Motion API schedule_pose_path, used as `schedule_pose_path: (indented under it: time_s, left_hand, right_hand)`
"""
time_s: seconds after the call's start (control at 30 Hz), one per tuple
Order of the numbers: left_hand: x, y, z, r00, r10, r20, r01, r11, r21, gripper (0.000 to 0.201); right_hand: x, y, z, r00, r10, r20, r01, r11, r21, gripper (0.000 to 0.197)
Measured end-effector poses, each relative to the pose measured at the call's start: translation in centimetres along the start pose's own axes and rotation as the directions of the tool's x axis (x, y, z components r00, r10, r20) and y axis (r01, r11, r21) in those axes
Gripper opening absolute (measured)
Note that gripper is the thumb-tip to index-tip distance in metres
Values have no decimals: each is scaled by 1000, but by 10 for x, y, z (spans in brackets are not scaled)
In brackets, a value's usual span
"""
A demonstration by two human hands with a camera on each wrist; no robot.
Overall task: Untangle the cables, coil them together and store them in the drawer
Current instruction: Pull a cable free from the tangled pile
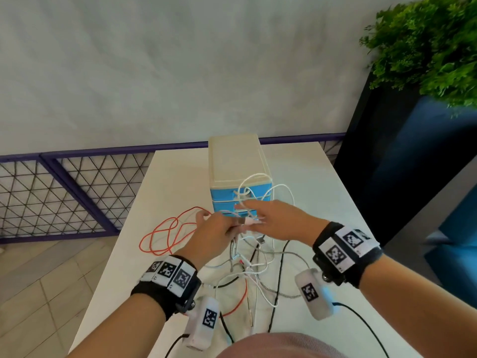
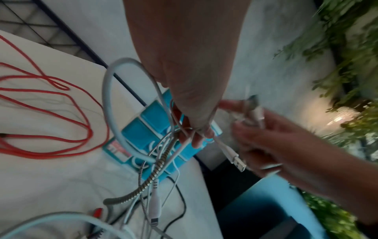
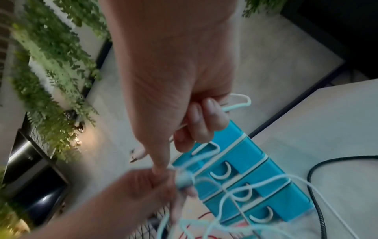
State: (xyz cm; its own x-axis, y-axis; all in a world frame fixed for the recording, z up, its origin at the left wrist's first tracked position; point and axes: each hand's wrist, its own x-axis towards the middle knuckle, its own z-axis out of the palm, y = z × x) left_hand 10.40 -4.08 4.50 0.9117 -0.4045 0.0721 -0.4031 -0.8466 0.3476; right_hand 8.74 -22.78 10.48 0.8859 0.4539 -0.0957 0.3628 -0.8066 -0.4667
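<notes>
- Out past my left grip, the red cable (image 1: 165,236) is lying in loose loops on the white table (image 1: 180,177), well apart from the knot and not held by either hand.
- My left hand (image 1: 209,235) is clamping a bunch of strands between curled fingers: a pale blue cable (image 2: 108,97) arching up out of the grip, a braided metal-sheathed cable (image 2: 157,168) and white leads trailing below it to the table.
- Just right of that grip, a white USB plug (image 2: 235,159) is sticking out toward my right hand (image 1: 278,220), which is pinching a white cable (image 3: 239,100) in curled fingers, index finger extended toward the left hand.
- Beyond both grips, the blue drawer unit (image 1: 240,195) is standing with every drawer closed, so I am judging this as untangling still, with coiling and storing ahead.
- Below and right of the grips, a black cable (image 3: 319,194) is running across the table.
- What could go wrong: the white loops are hanging right in front of the drawer handles (image 3: 222,173), and pulling now could catch one on a handle and drag the light unit. Pulling the plug the wrong way through could also tighten the knot.
- The head view is showing the whole spread and the red loops; only the left wrist view is showing the braided sheath and the USB plug clearly, and only the right wrist view is showing the fingers curled round the white cable. That last view is blurred near the left hand.
</notes>
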Motion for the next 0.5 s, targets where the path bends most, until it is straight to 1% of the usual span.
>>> schedule_pose_path:
  time_s: [0.03,0.1,0.17,0.2,0.27,0.3,0.33,0.4,0.43,0.47,0.5]
  left_hand:
    - [2,4,-2,1000,10,-19,-10,1000,-16,23]
    - [2,6,-5,999,0,-54,-4,998,-66,28]
    - [0,2,-6,999,-19,-50,16,997,-75,23]
    - [-2,0,-5,999,-28,-32,26,997,-71,21]
    - [-5,-5,1,999,-31,17,32,997,-68,19]
    - [-5,-6,3,999,-28,40,31,997,-75,20]
    - [-5,-7,6,998,-27,58,32,995,-95,21]
    - [-4,-4,9,998,-24,62,32,989,-147,24]
    - [-4,-3,10,998,-19,66,28,988,-152,24]
    - [-3,-4,11,997,-9,76,19,991,-130,23]
    - [-4,-7,13,994,-4,106,13,996,-83,22]
  right_hand:
    - [4,1,7,1000,6,1,-5,998,-68,49]
    - [9,6,12,998,42,-41,-48,984,-173,43]
    - [8,9,10,997,59,-49,-68,976,-207,35]
    - [8,10,10,998,50,-35,-56,983,-174,31]
    - [5,9,9,1000,19,-9,-20,999,-50,27]
    - [4,7,9,1000,17,-19,-17,1000,8,25]
    - [4,5,7,999,18,-35,-16,999,44,23]
    - [2,1,4,998,11,-59,-6,996,88,28]
    - [1,-1,2,998,8,-61,-2,995,101,25]
    - [0,-2,1,997,20,-69,-11,991,136,21]
    - [-1,-2,-3,995,52,-91,-32,976,216,16]
